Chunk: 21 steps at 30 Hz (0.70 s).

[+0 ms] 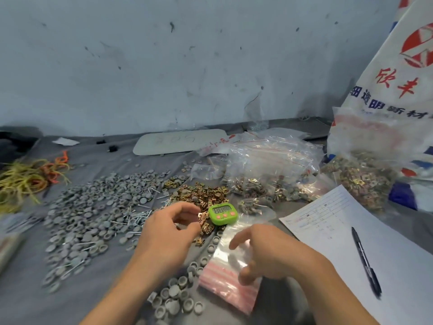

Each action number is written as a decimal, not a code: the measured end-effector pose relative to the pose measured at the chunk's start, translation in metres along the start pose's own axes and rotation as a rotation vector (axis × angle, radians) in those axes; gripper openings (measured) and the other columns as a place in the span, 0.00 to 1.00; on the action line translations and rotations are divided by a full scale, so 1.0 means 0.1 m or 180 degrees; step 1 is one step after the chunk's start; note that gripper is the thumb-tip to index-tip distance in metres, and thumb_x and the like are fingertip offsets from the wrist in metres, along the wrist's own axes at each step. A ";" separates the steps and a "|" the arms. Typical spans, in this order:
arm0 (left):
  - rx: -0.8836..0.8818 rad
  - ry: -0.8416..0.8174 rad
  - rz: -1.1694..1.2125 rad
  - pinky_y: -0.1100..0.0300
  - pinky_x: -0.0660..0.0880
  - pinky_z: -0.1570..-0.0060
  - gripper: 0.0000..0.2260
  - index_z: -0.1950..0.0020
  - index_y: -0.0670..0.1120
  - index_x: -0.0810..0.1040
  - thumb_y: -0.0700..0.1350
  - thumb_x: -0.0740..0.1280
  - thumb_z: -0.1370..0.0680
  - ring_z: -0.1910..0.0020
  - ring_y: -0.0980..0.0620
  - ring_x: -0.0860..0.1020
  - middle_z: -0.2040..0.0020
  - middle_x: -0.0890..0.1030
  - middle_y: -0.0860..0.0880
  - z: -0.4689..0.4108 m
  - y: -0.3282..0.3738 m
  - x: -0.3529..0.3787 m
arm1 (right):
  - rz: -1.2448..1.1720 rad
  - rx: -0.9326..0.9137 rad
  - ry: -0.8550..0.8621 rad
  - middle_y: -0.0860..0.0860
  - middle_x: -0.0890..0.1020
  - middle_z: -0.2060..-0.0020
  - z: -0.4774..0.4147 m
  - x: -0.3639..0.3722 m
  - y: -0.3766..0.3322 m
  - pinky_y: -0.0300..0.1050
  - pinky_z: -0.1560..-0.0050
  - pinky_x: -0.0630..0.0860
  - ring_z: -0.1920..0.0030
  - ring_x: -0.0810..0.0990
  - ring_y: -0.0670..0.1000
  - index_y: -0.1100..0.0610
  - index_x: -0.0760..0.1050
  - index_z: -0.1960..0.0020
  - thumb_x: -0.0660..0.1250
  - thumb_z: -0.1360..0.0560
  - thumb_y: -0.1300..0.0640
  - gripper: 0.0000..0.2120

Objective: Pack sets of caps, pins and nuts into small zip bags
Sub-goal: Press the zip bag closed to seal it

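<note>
Gray caps, too many to count, lay nearest, beside one stack of zip bags under the loosely spread right hand. The left hand curled at the nut pile by one green timer, grip unclear.

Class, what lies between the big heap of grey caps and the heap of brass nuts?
A scatter of silver pins lies between the grey caps and the brass nuts, shown in the head view.

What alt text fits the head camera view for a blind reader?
A left hand reaches into brass nuts beside a green timer while the right hand is over zip bags; grey caps and pins lie around.
</note>
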<state>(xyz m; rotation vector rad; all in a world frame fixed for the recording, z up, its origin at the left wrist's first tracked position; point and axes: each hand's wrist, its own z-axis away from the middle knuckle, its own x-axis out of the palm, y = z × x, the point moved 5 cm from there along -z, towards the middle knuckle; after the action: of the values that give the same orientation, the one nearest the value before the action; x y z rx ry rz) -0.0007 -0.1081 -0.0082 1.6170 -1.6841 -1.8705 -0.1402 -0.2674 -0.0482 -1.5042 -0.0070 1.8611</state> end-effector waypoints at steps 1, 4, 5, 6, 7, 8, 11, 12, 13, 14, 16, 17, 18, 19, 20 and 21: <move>0.0024 -0.0001 -0.0047 0.71 0.73 0.61 0.09 0.51 0.60 0.83 0.45 0.75 0.24 0.56 0.70 0.80 0.57 0.82 0.70 0.04 -0.01 -0.02 | 0.0192 -0.0086 0.0056 0.39 0.78 0.41 0.01 0.03 -0.05 0.41 0.51 0.78 0.48 0.79 0.43 0.39 0.75 0.30 0.83 0.38 0.46 0.37; 0.0013 -0.0063 -0.0167 0.71 0.75 0.61 0.10 0.50 0.60 0.83 0.43 0.74 0.23 0.57 0.69 0.81 0.56 0.82 0.70 0.10 -0.05 -0.07 | 0.0567 -0.0291 0.0186 0.41 0.72 0.30 0.04 0.11 -0.15 0.44 0.38 0.75 0.36 0.74 0.48 0.40 0.68 0.24 0.83 0.38 0.45 0.45; -0.0009 -0.0080 -0.0183 0.69 0.77 0.59 0.11 0.50 0.60 0.83 0.43 0.73 0.23 0.57 0.68 0.81 0.56 0.82 0.70 0.11 -0.06 -0.10 | 0.0596 -0.0291 0.0172 0.40 0.71 0.27 0.06 0.12 -0.16 0.44 0.36 0.73 0.33 0.73 0.48 0.39 0.68 0.24 0.83 0.37 0.44 0.45; -0.0027 -0.0081 -0.0186 0.68 0.78 0.57 0.11 0.49 0.61 0.83 0.43 0.73 0.23 0.57 0.67 0.81 0.56 0.82 0.69 0.11 -0.08 -0.13 | 0.0586 -0.0276 0.0163 0.40 0.70 0.25 0.07 0.12 -0.16 0.44 0.35 0.72 0.31 0.73 0.49 0.38 0.70 0.25 0.83 0.35 0.44 0.42; -0.0037 -0.0070 -0.0181 0.66 0.79 0.56 0.11 0.49 0.61 0.83 0.43 0.73 0.23 0.58 0.66 0.82 0.57 0.83 0.68 0.11 -0.10 -0.17 | 0.0527 -0.0252 0.0167 0.39 0.70 0.25 0.08 0.11 -0.14 0.43 0.36 0.72 0.31 0.74 0.48 0.37 0.73 0.27 0.82 0.33 0.45 0.37; -0.0034 -0.0053 -0.0166 0.67 0.78 0.57 0.11 0.49 0.61 0.83 0.43 0.74 0.23 0.58 0.66 0.82 0.57 0.83 0.68 0.10 -0.11 -0.19 | 0.0420 -0.0237 0.0193 0.40 0.72 0.25 0.08 0.09 -0.12 0.42 0.39 0.72 0.32 0.76 0.47 0.38 0.77 0.30 0.81 0.31 0.47 0.31; 0.0022 -0.0015 -0.0152 0.73 0.73 0.62 0.12 0.48 0.62 0.83 0.44 0.74 0.24 0.56 0.68 0.81 0.56 0.82 0.70 0.09 -0.10 -0.25 | 0.0007 -0.0192 0.0428 0.41 0.81 0.34 0.05 0.05 -0.04 0.39 0.42 0.75 0.39 0.81 0.45 0.47 0.85 0.40 0.78 0.26 0.54 0.14; 0.0039 -0.0019 -0.0139 0.74 0.72 0.63 0.12 0.48 0.62 0.83 0.44 0.74 0.24 0.56 0.69 0.81 0.55 0.82 0.71 0.07 -0.10 -0.26 | -0.0088 -0.0165 0.0524 0.42 0.84 0.40 0.04 0.03 -0.03 0.39 0.43 0.76 0.42 0.82 0.44 0.50 0.87 0.44 0.77 0.25 0.55 0.10; 0.0055 -0.0027 -0.0115 0.75 0.73 0.65 0.12 0.48 0.62 0.83 0.44 0.74 0.24 0.55 0.69 0.80 0.55 0.82 0.71 0.06 -0.09 -0.26 | -0.0163 -0.0137 0.0593 0.43 0.87 0.45 0.02 0.01 -0.02 0.39 0.45 0.78 0.45 0.83 0.45 0.51 0.87 0.48 0.75 0.24 0.56 0.06; 0.0069 -0.0034 -0.0087 0.75 0.73 0.65 0.12 0.47 0.62 0.83 0.43 0.74 0.24 0.55 0.70 0.80 0.55 0.82 0.71 0.05 -0.10 -0.27 | -0.0237 -0.0104 0.0632 0.44 0.88 0.50 0.01 -0.01 -0.02 0.41 0.46 0.79 0.49 0.84 0.45 0.51 0.88 0.50 0.74 0.23 0.56 0.04; 0.0082 -0.0038 -0.0037 0.77 0.72 0.64 0.13 0.48 0.62 0.83 0.43 0.74 0.24 0.55 0.70 0.80 0.56 0.83 0.70 0.02 -0.12 -0.28 | -0.0376 -0.0020 0.0667 0.45 0.88 0.56 -0.01 -0.05 -0.01 0.44 0.49 0.80 0.53 0.84 0.45 0.51 0.88 0.50 0.72 0.21 0.56 0.05; 0.0083 -0.0033 -0.0008 0.78 0.72 0.64 0.13 0.48 0.61 0.83 0.43 0.74 0.24 0.55 0.70 0.80 0.56 0.83 0.70 0.01 -0.14 -0.28 | -0.0420 0.0002 0.0690 0.45 0.88 0.57 -0.02 -0.07 -0.02 0.44 0.50 0.80 0.54 0.84 0.45 0.51 0.88 0.51 0.71 0.21 0.56 0.06; 0.0080 -0.0029 0.0014 0.77 0.73 0.64 0.13 0.48 0.61 0.83 0.43 0.74 0.24 0.56 0.70 0.80 0.56 0.83 0.69 0.00 -0.15 -0.27 | -0.0438 0.0003 0.0709 0.45 0.88 0.57 -0.02 -0.08 -0.02 0.42 0.53 0.80 0.55 0.84 0.45 0.51 0.88 0.51 0.70 0.20 0.57 0.07; 0.0071 -0.0040 0.0029 0.75 0.74 0.63 0.13 0.48 0.61 0.83 0.42 0.74 0.24 0.56 0.69 0.81 0.56 0.83 0.69 0.00 -0.16 -0.26 | -0.0409 -0.0003 0.0708 0.45 0.88 0.58 -0.03 -0.09 -0.04 0.39 0.56 0.80 0.56 0.84 0.45 0.51 0.88 0.51 0.70 0.20 0.58 0.08; 0.0049 -0.0073 0.0055 0.73 0.76 0.60 0.13 0.48 0.60 0.84 0.42 0.74 0.24 0.56 0.68 0.81 0.56 0.84 0.68 0.01 -0.18 -0.22 | -0.0329 0.0003 0.0683 0.45 0.88 0.58 -0.03 -0.08 -0.05 0.36 0.58 0.79 0.57 0.83 0.44 0.51 0.87 0.52 0.70 0.21 0.60 0.09; 0.0019 -0.0124 0.0090 0.70 0.78 0.57 0.13 0.48 0.60 0.84 0.41 0.74 0.24 0.57 0.68 0.82 0.57 0.84 0.66 0.02 -0.20 -0.18 | -0.0217 0.0037 0.0640 0.44 0.87 0.58 -0.03 -0.06 -0.07 0.35 0.58 0.80 0.57 0.83 0.43 0.50 0.87 0.54 0.69 0.23 0.63 0.11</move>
<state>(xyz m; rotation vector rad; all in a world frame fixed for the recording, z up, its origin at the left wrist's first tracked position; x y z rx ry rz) 0.0153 -0.0872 -0.0134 1.5603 -1.7203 -1.8976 -0.1333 -0.2669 -0.0408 -1.6561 0.0464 1.6473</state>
